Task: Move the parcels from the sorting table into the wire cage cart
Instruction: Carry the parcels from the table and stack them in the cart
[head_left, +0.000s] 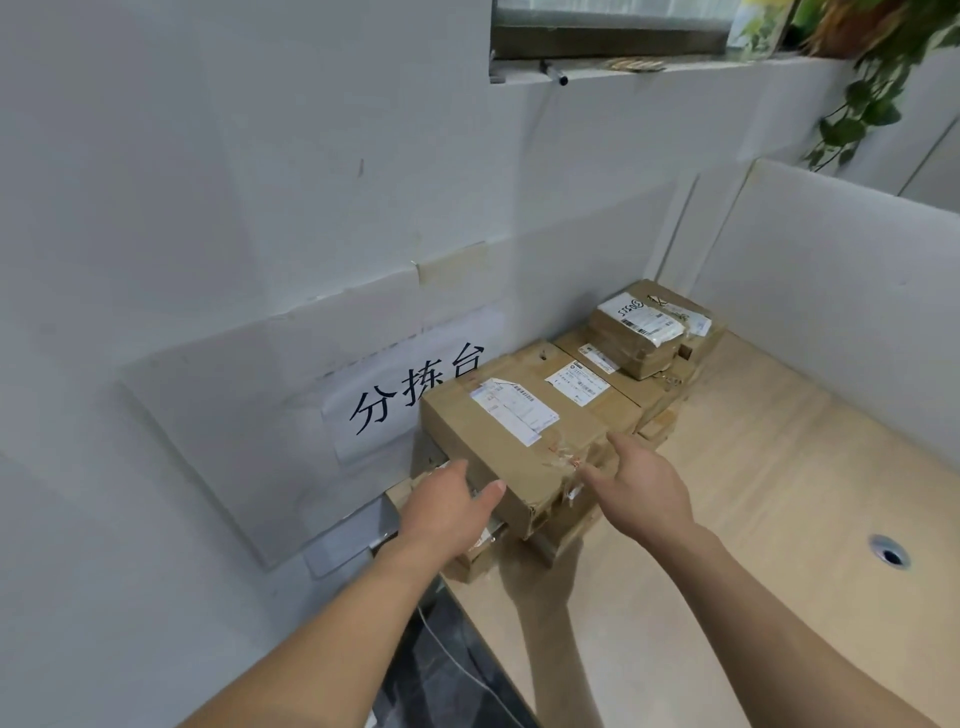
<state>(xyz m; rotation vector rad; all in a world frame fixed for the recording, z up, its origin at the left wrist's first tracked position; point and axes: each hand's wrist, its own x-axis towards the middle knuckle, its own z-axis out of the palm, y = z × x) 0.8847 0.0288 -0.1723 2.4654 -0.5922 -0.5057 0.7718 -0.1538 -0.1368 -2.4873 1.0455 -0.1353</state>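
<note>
both hands open, left hand (448, 506) and right hand (638, 486) flanking the top box (511, 434); lift it unevenly and the stack (613, 395) underneath may shift.

Both bare forearms are reaching up from the frame's bottom; the left hand (447, 512) and right hand (641, 486) are spreading relaxed fingers at center.

Head-worn view, forward and down, close over the sorting table (753, 467) by the wall.
</note>
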